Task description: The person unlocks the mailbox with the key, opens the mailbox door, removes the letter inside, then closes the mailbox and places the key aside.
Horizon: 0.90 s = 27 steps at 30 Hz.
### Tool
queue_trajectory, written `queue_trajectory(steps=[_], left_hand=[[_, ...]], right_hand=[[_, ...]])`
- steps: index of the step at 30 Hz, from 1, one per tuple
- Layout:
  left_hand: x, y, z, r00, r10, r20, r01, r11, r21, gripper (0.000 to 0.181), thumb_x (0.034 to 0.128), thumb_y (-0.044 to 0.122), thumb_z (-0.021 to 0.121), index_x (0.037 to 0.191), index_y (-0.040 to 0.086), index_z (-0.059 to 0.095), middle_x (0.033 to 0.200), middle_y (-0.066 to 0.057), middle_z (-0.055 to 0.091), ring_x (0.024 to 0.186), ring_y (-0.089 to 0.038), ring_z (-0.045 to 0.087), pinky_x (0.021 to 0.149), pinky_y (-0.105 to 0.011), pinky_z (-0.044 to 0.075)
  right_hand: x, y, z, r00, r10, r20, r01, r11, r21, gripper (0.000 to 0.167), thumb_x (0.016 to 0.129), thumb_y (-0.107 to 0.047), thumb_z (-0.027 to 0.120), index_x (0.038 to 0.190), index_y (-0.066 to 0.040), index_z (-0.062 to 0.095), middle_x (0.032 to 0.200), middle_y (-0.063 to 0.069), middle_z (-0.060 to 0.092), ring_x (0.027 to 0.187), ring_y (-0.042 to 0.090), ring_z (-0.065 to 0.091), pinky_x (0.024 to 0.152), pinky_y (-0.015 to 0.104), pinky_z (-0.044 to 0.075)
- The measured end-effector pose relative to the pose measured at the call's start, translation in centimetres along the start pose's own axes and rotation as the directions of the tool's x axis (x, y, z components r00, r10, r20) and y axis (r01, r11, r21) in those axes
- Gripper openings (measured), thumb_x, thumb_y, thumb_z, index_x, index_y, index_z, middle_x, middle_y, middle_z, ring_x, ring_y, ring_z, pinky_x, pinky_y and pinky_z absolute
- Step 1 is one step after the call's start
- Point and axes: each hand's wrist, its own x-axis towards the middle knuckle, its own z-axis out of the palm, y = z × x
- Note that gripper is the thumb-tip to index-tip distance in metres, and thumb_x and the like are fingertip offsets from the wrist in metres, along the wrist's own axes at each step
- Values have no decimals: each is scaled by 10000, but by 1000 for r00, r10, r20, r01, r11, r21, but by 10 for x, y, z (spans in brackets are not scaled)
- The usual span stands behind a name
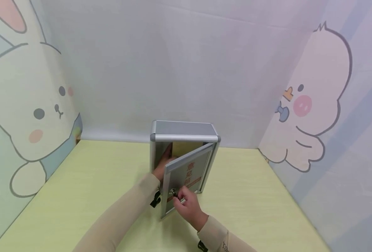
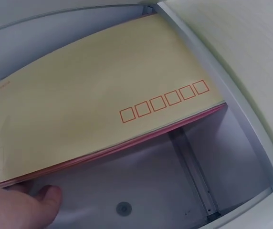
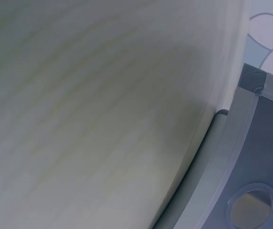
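A grey metal box [image 1: 184,128] with silver edges stands on the table, its door [image 1: 186,175] swung partly outward. Inside lie yellowish envelopes [image 1: 183,147], seen closely in the left wrist view as a stack [image 2: 89,90] with red printed squares. My left hand [image 1: 164,167] reaches inside behind the door; in the left wrist view the hand [image 2: 19,205] touches the stack's edge, with some fingers hidden. My right hand [image 1: 190,208] pinches a small dark key [image 1: 176,196] at the door's lock. The right wrist view shows the door's frame [image 3: 227,157], not the hand.
The pale yellow table [image 1: 110,161] runs back to a light curtain [image 1: 186,70]. Side walls carry a cartoon rabbit [image 1: 25,101] at left and a cartoon chick [image 1: 321,80] at right. Dark straps [image 1: 155,199] hang at both wrists.
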Motion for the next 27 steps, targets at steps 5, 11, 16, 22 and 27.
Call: queue_trajectory(steps=[5, 11, 16, 22, 27], left_hand=[[-2, 0, 0, 1000, 27, -2, -27, 1000, -10, 676, 899, 65, 472, 1492, -37, 163, 1521, -271, 206, 1323, -386, 300, 1040, -469, 291], [31, -74, -18, 962, 269, 38, -268, 963, -35, 601, 919, 217, 580, 1462, 131, 337, 1315, -137, 492, 1136, -218, 489, 882, -318, 429], [49, -109, -24, 937, 343, 66, -342, 939, -16, 552, 941, 228, 571, 1442, 139, 358, 1200, -112, 529, 1015, -204, 508, 799, -323, 433], [-2, -20, -9, 967, 248, 61, -252, 964, 82, 602, 890, 108, 555, 1378, -112, 279, 1260, -311, 429, 1106, -361, 440, 913, -437, 388], [-12, -1, -6, 973, 220, 73, -229, 957, 178, 596, 883, 6, 529, 1379, -152, 237, 1334, -354, 368, 1190, -398, 394, 979, -492, 348]], right_hand=[[-1, 2, 0, 1000, 1, -3, -1, 1000, 4, 282, 630, 195, 558, 686, -15, 378, 587, 96, 448, 548, 24, 399, 414, 151, 353], [-2, 1, -1, 1000, 19, 5, -19, 1000, -3, 266, 639, 189, 554, 686, -11, 384, 584, 92, 452, 542, 4, 382, 429, 126, 337], [-7, 9, 2, 1000, 22, 0, -22, 1000, -7, 266, 636, 189, 560, 686, -9, 390, 584, 95, 453, 549, 5, 385, 411, 152, 341], [-22, 34, 9, 998, 67, 11, -67, 998, 9, 267, 667, 165, 567, 702, -35, 394, 604, 87, 460, 564, 13, 401, 411, 147, 338], [-18, 28, 8, 999, 53, 12, -53, 998, 21, 260, 677, 162, 569, 710, -34, 401, 614, 92, 474, 571, 16, 415, 422, 135, 348]])
